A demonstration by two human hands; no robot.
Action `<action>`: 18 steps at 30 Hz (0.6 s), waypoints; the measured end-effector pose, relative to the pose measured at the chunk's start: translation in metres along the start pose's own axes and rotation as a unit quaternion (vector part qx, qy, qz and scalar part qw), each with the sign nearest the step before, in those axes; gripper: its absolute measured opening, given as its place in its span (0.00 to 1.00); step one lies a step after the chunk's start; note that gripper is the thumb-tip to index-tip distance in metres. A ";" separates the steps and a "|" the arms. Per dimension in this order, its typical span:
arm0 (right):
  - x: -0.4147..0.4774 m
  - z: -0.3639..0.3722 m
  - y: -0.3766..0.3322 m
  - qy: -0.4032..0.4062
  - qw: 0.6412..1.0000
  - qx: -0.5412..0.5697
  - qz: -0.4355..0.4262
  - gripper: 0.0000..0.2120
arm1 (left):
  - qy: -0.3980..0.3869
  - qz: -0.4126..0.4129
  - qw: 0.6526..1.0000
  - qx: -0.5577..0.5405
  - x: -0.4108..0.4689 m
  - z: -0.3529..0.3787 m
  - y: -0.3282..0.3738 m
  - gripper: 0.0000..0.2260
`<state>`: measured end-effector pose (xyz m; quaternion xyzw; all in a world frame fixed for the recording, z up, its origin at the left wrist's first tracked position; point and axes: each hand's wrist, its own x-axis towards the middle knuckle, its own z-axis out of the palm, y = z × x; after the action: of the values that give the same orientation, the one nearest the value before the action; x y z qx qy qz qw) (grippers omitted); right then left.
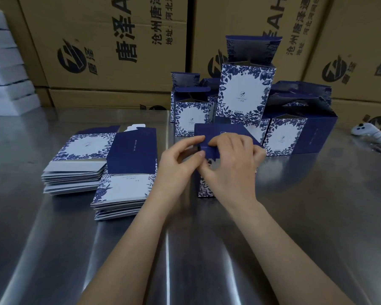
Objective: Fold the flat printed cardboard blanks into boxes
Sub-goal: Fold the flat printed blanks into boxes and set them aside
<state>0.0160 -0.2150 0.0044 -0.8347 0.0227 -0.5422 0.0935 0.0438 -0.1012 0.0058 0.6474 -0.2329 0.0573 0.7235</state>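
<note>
Box (220,130) upright on tabletop (295,216): navy flaps on top, blue floral print on white side. Left hand (178,157) pinches a flap edge; right hand (231,159) curls over the flaps, gripping. Flat blanks (123,172) stacked left of box; finished boxes (244,93) just behind it.

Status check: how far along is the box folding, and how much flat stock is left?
Done: several folded boxes stand at the back of the table, top flaps open. In hand: left hand and right hand grip a half-folded box, closing its flaps. Left: two stacks of flat blanks beside it.
</note>
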 end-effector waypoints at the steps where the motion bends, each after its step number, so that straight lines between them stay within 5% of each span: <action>1: 0.001 -0.001 0.002 -0.003 1.000 -0.001 0.011 0.10 | -0.009 -0.001 1.000 -0.003 -0.001 0.001 0.000 0.14; 18: 0.017 -0.012 0.049 -0.030 0.981 -0.080 0.175 0.13 | -0.075 -0.049 0.988 0.124 -0.002 0.007 -0.017 0.11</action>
<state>0.0148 -0.2676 0.0158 -0.8387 0.2093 -0.4881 0.1206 0.0467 -0.1102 -0.0106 0.7454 -0.2456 0.0016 0.6198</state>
